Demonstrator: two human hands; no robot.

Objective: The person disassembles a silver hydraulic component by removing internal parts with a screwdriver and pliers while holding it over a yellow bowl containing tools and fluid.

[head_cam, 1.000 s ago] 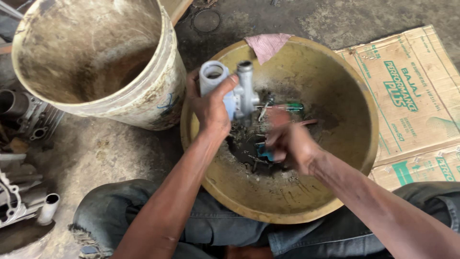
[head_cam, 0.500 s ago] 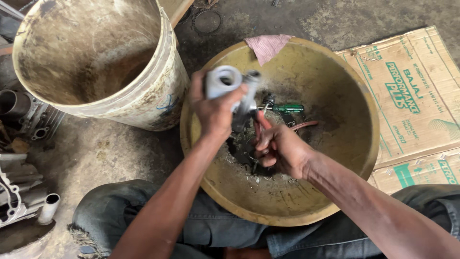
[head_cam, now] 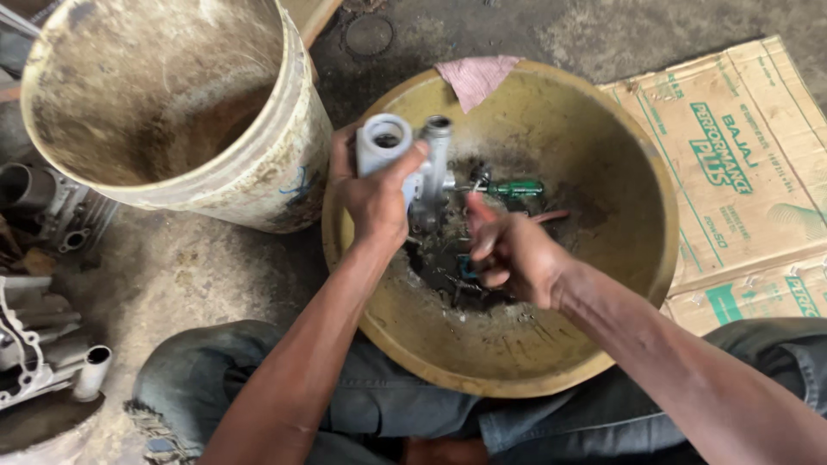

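Note:
My left hand (head_cam: 375,194) grips a grey metal part with two tubular openings (head_cam: 405,151), holding it over the left side of a wide yellow basin (head_cam: 603,155). My right hand (head_cam: 508,250) is just right of the part, fingers curled around something thin that I cannot make out. Dark oily liquid and several small parts lie in the basin's bottom (head_cam: 457,275). A green-handled screwdriver (head_cam: 517,188) rests in the basin beyond my right hand.
A large dirty white bucket (head_cam: 258,172) stands at the left, touching the basin. A pink rag (head_cam: 476,77) hangs over the basin's far rim. Flattened cardboard (head_cam: 741,164) lies at the right. Metal engine parts (head_cam: 39,344) sit at the far left on the floor.
My left hand has tilted the grey part so its round openings face up. My right hand moved left and up, closer to the part.

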